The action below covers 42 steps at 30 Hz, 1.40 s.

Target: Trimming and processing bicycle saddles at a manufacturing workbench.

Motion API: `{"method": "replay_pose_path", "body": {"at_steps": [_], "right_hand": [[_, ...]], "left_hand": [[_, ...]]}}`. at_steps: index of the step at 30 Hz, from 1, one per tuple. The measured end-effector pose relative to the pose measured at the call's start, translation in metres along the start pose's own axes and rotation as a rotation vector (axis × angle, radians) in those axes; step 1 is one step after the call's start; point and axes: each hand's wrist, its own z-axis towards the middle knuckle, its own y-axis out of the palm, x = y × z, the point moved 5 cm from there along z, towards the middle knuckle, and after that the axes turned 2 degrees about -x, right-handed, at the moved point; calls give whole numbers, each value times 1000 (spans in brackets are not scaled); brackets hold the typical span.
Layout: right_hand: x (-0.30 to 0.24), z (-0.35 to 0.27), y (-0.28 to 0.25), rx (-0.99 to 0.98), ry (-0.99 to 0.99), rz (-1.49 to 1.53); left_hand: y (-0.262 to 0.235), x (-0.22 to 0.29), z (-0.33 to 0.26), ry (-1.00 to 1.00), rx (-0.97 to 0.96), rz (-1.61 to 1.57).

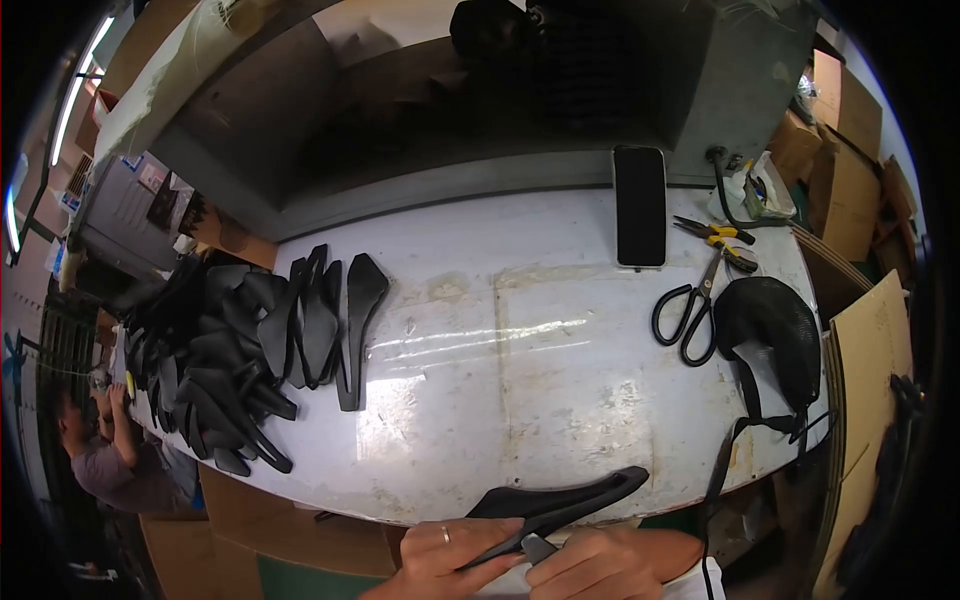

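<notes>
Near edge: right hand [598,566] grips small grey piece [539,548]; left hand [447,556] pinches black moulded part [552,502], likely light, semi-stiff.

Hold mid-length.

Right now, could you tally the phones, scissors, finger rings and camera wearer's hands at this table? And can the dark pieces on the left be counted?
Phone: 1
Scissors: 1
Ring: 1
Wearer's hands: 2, left hand and right hand
Total: 5
Black pieces: overlapping, no sure count
</notes>
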Motion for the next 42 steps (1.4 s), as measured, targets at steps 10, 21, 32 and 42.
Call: {"method": "replay_pose_path", "body": {"at_steps": [10,21,32,42], "right_hand": [[0,-5,-2,13,6,170],[-4,-13,0,157,149,236],[5,-19,30,72,63,248],[23,-27,25,582,44,459]], "left_hand": [[3,27,19,-131,-334,232],[-9,34,3,-149,-321,622],[-1,17,3,-288,-396,69],[0,11,2,-373,-481,-117]]}}
